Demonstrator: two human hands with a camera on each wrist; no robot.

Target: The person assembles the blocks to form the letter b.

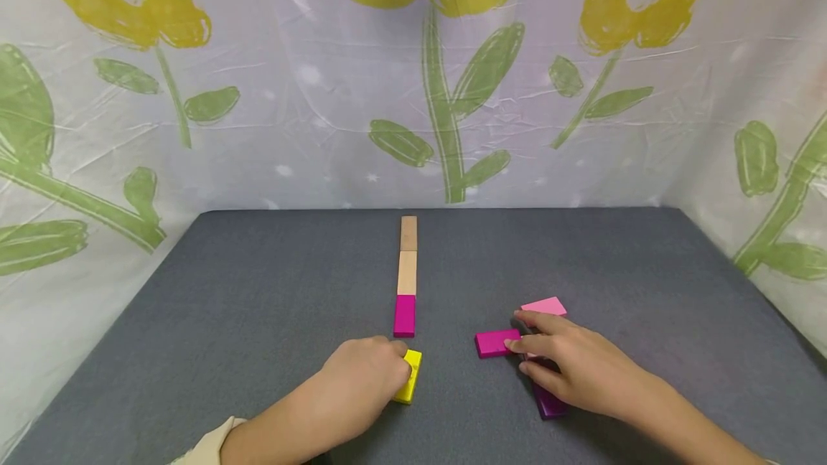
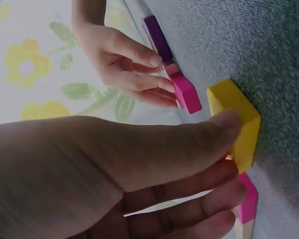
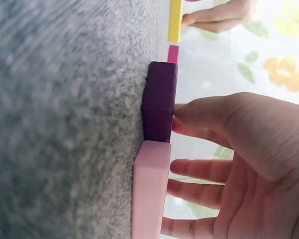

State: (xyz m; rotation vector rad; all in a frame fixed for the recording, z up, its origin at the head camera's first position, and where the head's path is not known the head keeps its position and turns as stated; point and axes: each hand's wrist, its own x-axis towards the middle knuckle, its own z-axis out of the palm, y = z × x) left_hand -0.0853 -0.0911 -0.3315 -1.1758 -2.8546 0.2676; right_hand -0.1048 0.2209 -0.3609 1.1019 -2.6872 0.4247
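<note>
My left hand [image 1: 365, 379] pinches a yellow block [image 1: 410, 379] by its side, thumb against it in the left wrist view. Just beyond it, a magenta block [image 1: 405, 316] and two plain wooden blocks [image 1: 407, 273] lie end to end in a straight row. On the right, my right hand [image 1: 584, 364] reaches over a small group of blocks with its fingers spread. One fingertip touches the end of a loose magenta block [image 1: 494, 343]. The thumb is beside a dark purple block [image 1: 550, 405]. A light pink block [image 1: 545, 306] is partly covered by the fingers.
The blocks lie on a dark grey cloth-covered table [image 1: 258, 285]. Behind and on both sides hangs a pale curtain [image 1: 291, 128] with yellow flowers and green leaves, meeting the table's back edge.
</note>
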